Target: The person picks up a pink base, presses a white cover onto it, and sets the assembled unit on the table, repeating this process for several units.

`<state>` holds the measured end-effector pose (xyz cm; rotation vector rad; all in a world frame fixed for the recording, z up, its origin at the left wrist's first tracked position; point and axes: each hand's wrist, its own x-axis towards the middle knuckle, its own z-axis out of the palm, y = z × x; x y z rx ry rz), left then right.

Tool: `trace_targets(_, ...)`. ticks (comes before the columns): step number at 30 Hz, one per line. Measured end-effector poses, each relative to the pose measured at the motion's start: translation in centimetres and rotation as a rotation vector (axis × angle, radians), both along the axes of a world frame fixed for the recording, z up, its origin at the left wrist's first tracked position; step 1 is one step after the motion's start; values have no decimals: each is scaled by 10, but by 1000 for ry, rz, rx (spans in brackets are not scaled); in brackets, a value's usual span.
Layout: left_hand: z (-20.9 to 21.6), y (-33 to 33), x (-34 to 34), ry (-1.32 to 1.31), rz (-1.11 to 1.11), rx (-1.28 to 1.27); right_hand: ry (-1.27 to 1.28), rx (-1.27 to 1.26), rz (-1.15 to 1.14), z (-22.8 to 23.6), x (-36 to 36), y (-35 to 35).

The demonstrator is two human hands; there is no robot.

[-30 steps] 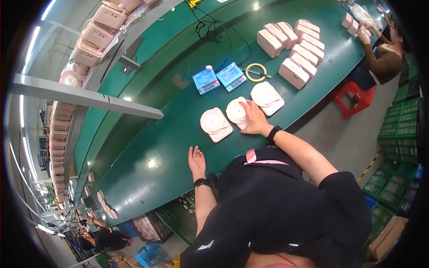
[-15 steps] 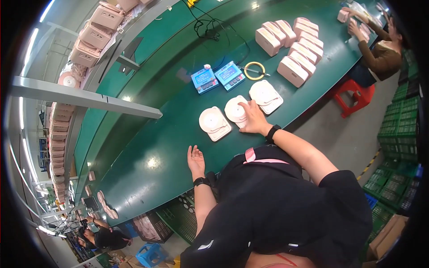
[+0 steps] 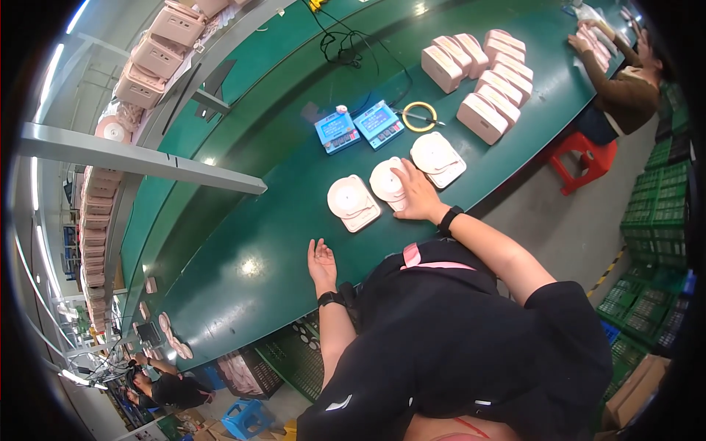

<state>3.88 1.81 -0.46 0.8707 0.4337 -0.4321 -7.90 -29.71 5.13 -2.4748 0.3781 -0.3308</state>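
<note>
Far co-worker's hands [image 3: 579, 43] seem shifted — right hand [image 3: 420, 196] grips the middle pink unit [image 3: 384, 181] — left hand [image 3: 322, 266] open

Lettering glowing on the left blue screen [image 3: 335, 129] and right blue screen [image 3: 378, 123], too tiny to read; white mark [image 3: 339, 403] on the black shirt [image 3: 478, 353].

On our right we see a red plastic stool [image 3: 597, 154] and stacked green crates [image 3: 654, 212]; on our left, a blue plastic stool [image 3: 245, 414] and grey metal beam [image 3: 147, 160].
</note>
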Motion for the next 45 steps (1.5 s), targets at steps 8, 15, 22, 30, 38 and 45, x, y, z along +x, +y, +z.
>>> trace_targets(8,1,-1,-2,-2,3,-5,94,44,-17,3,-1,0)
trace_targets(15,2,0,-1,5,10,-5,13,-1,1,-3,0,-1)
trace_targets(22,1,-1,-1,6,14,-9,16,4,6,-5,0,-1)
trace_targets(30,2,-1,-1,-12,-4,41,22,-10,9,-4,0,0)
trace_targets(38,28,-82,2,-468,-466,773,46,-56,41,-3,1,-2)
trace_targets(45,29,-129,1,-751,-516,1199,54,-40,69,-1,0,-6)
